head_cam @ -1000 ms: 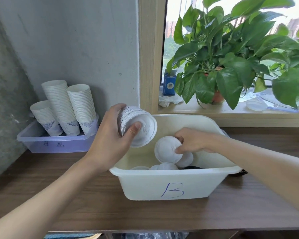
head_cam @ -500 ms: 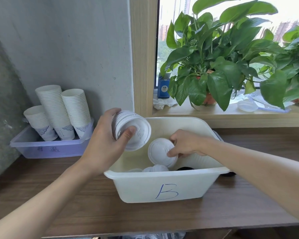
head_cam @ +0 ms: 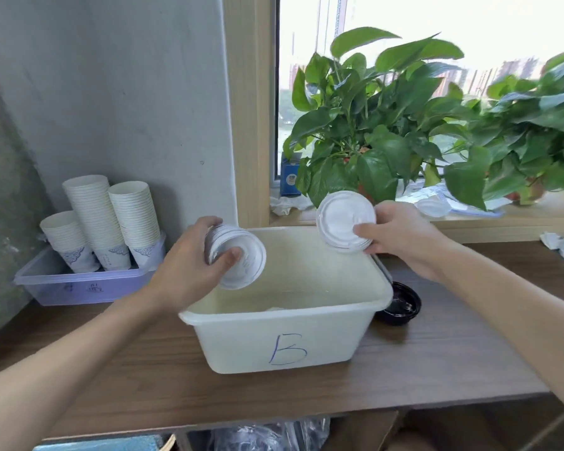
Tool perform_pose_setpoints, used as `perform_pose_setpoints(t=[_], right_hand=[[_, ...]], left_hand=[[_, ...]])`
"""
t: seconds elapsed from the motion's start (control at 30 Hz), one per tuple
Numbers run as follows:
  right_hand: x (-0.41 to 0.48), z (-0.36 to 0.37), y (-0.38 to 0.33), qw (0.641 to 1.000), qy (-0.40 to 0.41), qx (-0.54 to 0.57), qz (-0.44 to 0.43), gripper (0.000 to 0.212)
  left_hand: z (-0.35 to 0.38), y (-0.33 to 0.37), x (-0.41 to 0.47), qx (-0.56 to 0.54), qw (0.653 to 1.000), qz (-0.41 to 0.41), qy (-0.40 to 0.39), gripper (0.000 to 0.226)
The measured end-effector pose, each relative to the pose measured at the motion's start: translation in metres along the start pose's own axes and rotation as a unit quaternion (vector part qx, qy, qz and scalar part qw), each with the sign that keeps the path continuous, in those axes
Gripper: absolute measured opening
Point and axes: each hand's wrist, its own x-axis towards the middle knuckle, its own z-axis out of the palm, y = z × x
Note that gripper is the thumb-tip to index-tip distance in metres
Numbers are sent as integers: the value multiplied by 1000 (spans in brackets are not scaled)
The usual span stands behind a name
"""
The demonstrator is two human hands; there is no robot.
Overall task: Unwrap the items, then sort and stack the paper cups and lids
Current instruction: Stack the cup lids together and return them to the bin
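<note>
Cup tray (head_cam: 88,284) left of bin (head_cam: 284,340)

Your left hand (head_cam: 189,271) covers the back of its lid stack (head_cam: 236,260), so you cannot count the lids. The bin (head_cam: 284,340) wall hides most of what lies inside, and the black lid (head_cam: 399,304) is half behind it. The plants (head_cam: 404,125) are blurred.

Matt wood-grain tabletop (head_cam: 144,379), semi-glossy white plastic tub (head_cam: 284,340), smooth plastic lids (head_cam: 345,219), paper cups (head_cam: 92,209).

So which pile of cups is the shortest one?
The left pile of paper cups in the purple tray. Its top sits well below the middle pile and the right pile.
</note>
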Motion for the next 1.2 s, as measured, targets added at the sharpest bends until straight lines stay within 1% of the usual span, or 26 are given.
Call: perform_pose_setpoints(t=[0.1, 0.17, 0.23, 0.27, 0.3, 0.37, 0.43, 0.47, 0.5, 0.57, 0.6, 0.63, 0.67, 0.7, 0.73, 0.77, 0.8, 0.87, 0.97, 1.0, 1.07, 1.13, 1.2], right_hand=[[-4, -30, 20, 998, 44, 28, 40, 19], [-5, -48, 37, 992, 94, 41, 68, 22], [-4, -61, 55, 983, 151, 56, 92, 15], [-5, -65, 64, 979, 166, 46, 107, 12], [-5, -67, 74, 977, 169, 32, 130, 11], [-6, -66, 91, 973, 148, 14, 178, 15], [-10, -59, 102, 971, 125, -7, 203, 16], [-13, -55, 104, 971, 115, -27, 208, 10], [-15, -52, 104, 971, 106, -45, 210, 18], [-14, -48, 107, 972, 92, -74, 201, 44], [-15, -47, 107, 972, 92, -85, 196, 47], [-16, -46, 103, 973, 94, -92, 191, 42], [-17, -46, 100, 974, 98, -94, 179, 31], [-16, -46, 97, 974, 111, -105, 166, 34], [-16, -46, 93, 974, 120, -116, 151, 47], [-16, -46, 87, 975, 126, -125, 130, 53], [-17, -45, 79, 976, 135, -136, 102, 53], [-13, -42, 63, 978, 136, -150, 45, 44], [-9, -26, 37, 983, 90, -149, -58, 31], [-8, -17, 29, 985, 65, -134, -87, 30], [-11, 4, 8, 988, -4, -87, -124, 35], [-13, 28, -11, 987, -101, -49, -117, 47], [-11, 52, -22, 979, -186, -16, -85, 63]], left_hand=[[0, 10, 5, 38, 998, -3, -44, 58], [1, 14, 9, 43, 998, -10, -55, 59], [2, 13, 12, 45, 997, -20, -54, 60], [3, 13, 13, 47, 997, -24, -52, 61], [3, 13, 13, 50, 997, -28, -48, 66], [3, 13, 12, 55, 997, -33, -40, 76], [3, 13, 10, 64, 997, -37, -38, 77], [3, 12, 10, 69, 996, -37, -37, 77], [3, 12, 10, 72, 996, -36, -38, 77], [3, 10, 10, 71, 996, -35, -38, 71], [4, 10, 11, 67, 997, -32, -36, 64], [4, 8, 11, 67, 997, -31, -33, 60], [5, 7, 12, 65, 997, -28, -31, 57], [5, 7, 12, 63, 997, -25, -30, 57], [5, 6, 12, 60, 998, -22, -28, 57], [5, 6, 12, 57, 998, -20, -29, 57], [5, 5, 13, 54, 998, -20, -29, 56], [5, 4, 14, 47, 998, -18, -30, 56], [2, 5, 15, 36, 999, -18, -36, 54], [1, 6, 16, 28, 999, -18, -38, 57], [-3, 7, 18, 5, 999, -18, -41, 67], [-5, 7, 20, -28, 999, -15, -41, 66], [-7, 9, 21, -65, 997, -14, -44, 54]])
